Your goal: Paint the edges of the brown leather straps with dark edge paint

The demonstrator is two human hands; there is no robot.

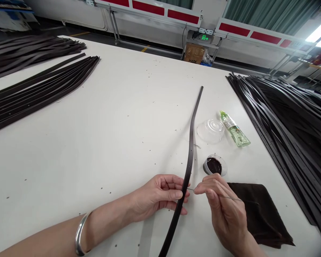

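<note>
My left hand (163, 194) pinches a long dark strap (190, 150) between thumb and fingers, with its far end rising away from me and its near end running out of view at the bottom. Between the fingers of my right hand (224, 207) is a thin metal rod (231, 198), its tip at the strap's right edge beside my left fingertips. Just beyond my right hand stands a small clear cup of dark liquid (214, 165). A folded dark brown cloth (264, 214) lies to the right, partly behind that hand.
A clear plastic dome lid (210, 131) and a green bottle (234, 129) lie beyond the cup. Many dark straps are heaped on the right (289, 135), with more bundles at the left (37, 89). Small dark specks dot the white table (109, 125).
</note>
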